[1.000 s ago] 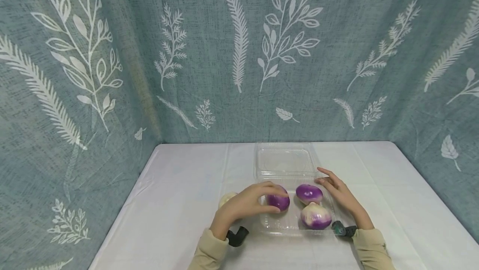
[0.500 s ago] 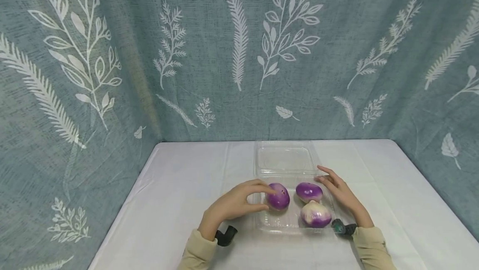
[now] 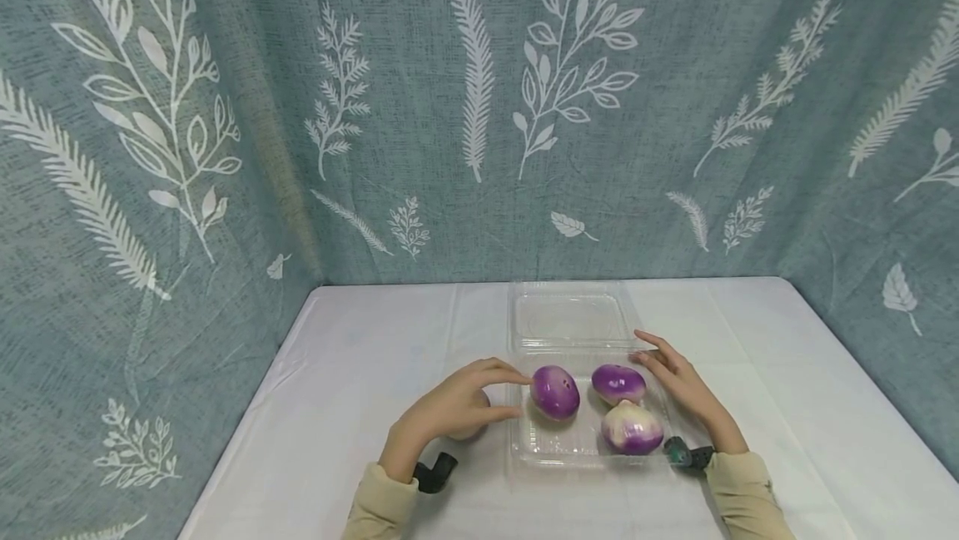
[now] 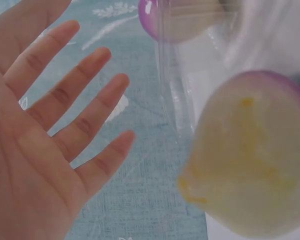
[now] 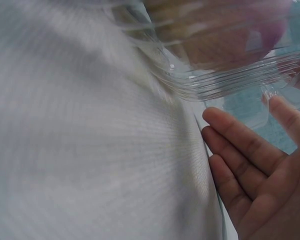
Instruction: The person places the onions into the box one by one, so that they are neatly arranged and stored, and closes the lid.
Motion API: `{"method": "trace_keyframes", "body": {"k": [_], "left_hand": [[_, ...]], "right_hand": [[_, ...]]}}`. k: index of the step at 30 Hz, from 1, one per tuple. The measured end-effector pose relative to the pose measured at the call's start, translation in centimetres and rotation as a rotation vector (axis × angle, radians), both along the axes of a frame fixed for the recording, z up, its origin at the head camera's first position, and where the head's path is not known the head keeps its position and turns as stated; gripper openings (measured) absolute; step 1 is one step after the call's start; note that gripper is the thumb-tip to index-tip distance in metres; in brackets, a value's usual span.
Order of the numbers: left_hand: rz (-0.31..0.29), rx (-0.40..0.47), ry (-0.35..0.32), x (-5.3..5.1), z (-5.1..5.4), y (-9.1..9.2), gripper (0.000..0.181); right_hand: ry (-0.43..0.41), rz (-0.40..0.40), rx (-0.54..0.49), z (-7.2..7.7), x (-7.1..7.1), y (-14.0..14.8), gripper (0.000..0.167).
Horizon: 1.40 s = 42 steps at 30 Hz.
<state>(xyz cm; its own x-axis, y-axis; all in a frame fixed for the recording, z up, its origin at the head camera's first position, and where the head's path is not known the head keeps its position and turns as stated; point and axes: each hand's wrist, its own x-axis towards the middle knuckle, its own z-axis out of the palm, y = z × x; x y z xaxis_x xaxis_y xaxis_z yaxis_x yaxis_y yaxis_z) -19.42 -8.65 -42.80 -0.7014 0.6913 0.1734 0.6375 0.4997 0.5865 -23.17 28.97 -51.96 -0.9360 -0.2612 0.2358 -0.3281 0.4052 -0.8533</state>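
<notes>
A clear plastic container (image 3: 543, 446) holds a purple turnip-like vegetable (image 3: 555, 393) at its left, another purple one (image 3: 618, 383) at the right back, and a cream-and-purple one (image 3: 633, 428) at the right front. Left of the container my left hand (image 3: 448, 403) hovers with spread fingers, its index fingertip close to the left purple vegetable. In the left wrist view that hand (image 4: 55, 130) is empty, apart from a pale vegetable (image 4: 250, 160), which it mostly hides in the head view. My right hand (image 3: 678, 382) rests fingertips at the container's right edge, fingers loosely extended (image 5: 260, 170).
The container's clear lid (image 3: 571, 319) lies folded back behind it. A white cloth covers the table (image 3: 360, 357), with a leaf-patterned blue-green curtain (image 3: 449, 215) around it. Dark devices (image 3: 436, 473) are strapped at both wrists.
My left hand has drawn back to the left, away from the left purple vegetable, which stays in the container. The right hand has hardly moved.
</notes>
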Motion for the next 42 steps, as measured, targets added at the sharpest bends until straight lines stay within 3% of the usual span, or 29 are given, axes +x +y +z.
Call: {"method": "trace_keyframes", "body": {"k": [14, 29, 42], "left_hand": [[0.024, 0.01, -0.037, -0.1, -1.0, -1.7, 0.042], [0.064, 0.015, -0.124, -0.3, -1.6, -3.6, 0.044], [0.06, -0.03, -0.125, -0.4, -2.1, -4.5, 0.046]], "right_hand": [[0.013, 0.001, -0.004, 0.0, -0.1, 0.0, 0.044], [0.017, -0.004, 0.018, 0.0, -0.1, -0.1, 0.044], [-0.006, -0.011, 0.007, 0.0, 0.0, -0.1, 0.045]]}}
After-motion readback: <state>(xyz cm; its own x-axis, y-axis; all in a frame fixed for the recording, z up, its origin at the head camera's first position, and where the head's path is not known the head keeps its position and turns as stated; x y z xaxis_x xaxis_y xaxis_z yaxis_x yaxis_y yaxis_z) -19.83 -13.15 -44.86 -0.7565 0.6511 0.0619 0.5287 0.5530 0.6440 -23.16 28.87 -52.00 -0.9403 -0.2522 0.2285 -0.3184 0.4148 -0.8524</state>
